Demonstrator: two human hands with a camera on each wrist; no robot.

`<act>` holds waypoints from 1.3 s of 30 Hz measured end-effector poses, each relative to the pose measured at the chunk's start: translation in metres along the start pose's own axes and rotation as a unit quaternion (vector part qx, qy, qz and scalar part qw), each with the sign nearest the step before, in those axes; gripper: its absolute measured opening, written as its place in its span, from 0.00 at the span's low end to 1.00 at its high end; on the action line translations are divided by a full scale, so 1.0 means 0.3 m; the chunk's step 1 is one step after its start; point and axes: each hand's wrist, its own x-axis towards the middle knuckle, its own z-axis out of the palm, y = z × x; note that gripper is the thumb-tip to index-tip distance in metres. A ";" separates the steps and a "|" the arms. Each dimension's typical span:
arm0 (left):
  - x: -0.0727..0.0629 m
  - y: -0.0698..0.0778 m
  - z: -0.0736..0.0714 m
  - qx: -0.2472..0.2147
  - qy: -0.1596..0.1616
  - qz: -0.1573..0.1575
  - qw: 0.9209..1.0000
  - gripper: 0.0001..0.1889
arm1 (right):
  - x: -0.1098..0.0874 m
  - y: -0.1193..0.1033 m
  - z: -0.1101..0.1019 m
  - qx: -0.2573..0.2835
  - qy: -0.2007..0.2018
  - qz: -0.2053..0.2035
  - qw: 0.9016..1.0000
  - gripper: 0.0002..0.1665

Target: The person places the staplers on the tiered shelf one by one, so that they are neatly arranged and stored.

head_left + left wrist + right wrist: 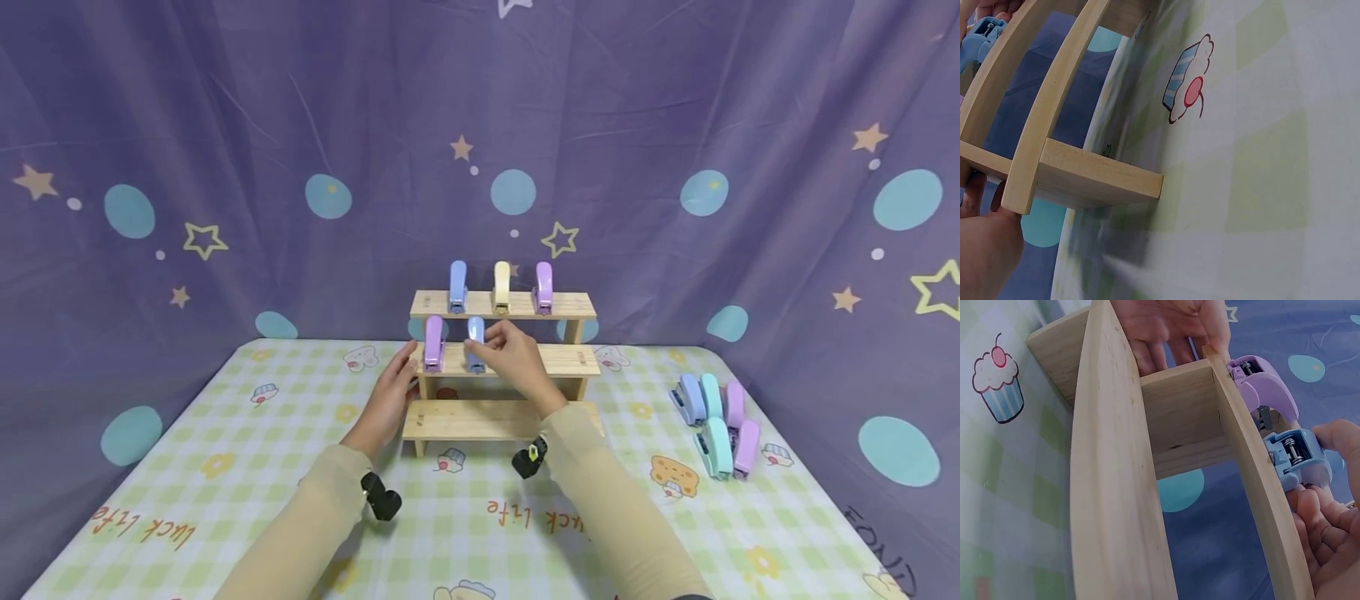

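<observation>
A blue stapler (476, 346) stands upright on the middle tier of a wooden three-step rack (467, 430). My right hand (517, 358) pinches it between thumb and fingers, its base right at the tier's front edge in the right wrist view. Just left of it is a purple stapler (433, 345), also upright. My left hand (390, 396) touches the left end of the middle tier, fingers extended along the rack's side. Part of that hand (1169, 328) shows behind the wood in the right wrist view.
On the top tier stand a blue stapler (457, 287), a cream stapler (502, 287) and a purple stapler (543, 287). Several more staplers (718, 446) lie grouped at the table's right. A checked cloth (247, 467) covers the table, with a purple curtain (405, 108) behind.
</observation>
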 end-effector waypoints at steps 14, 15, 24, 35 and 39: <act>-0.001 0.000 -0.007 -0.007 0.008 0.004 1.000 0.28 | 0.002 0.001 0.002 -0.002 -0.006 -0.001 1.000 0.27; -0.001 0.001 -0.007 -0.003 0.009 0.003 1.000 0.29 | 0.002 0.001 0.001 -0.001 -0.007 -0.001 1.000 0.27; -0.007 0.001 -0.001 -0.003 0.006 0.010 1.000 0.28 | -0.019 0.002 -0.034 0.011 -0.020 -0.006 1.000 0.25; -0.016 0.004 0.008 -0.008 0.009 0.005 1.000 0.27 | -0.075 0.022 -0.165 -0.045 -0.057 -0.028 0.997 0.19; -0.013 0.006 0.008 -0.006 0.012 0.007 1.000 0.28 | -0.094 0.035 -0.219 -0.059 -0.066 -0.037 0.995 0.19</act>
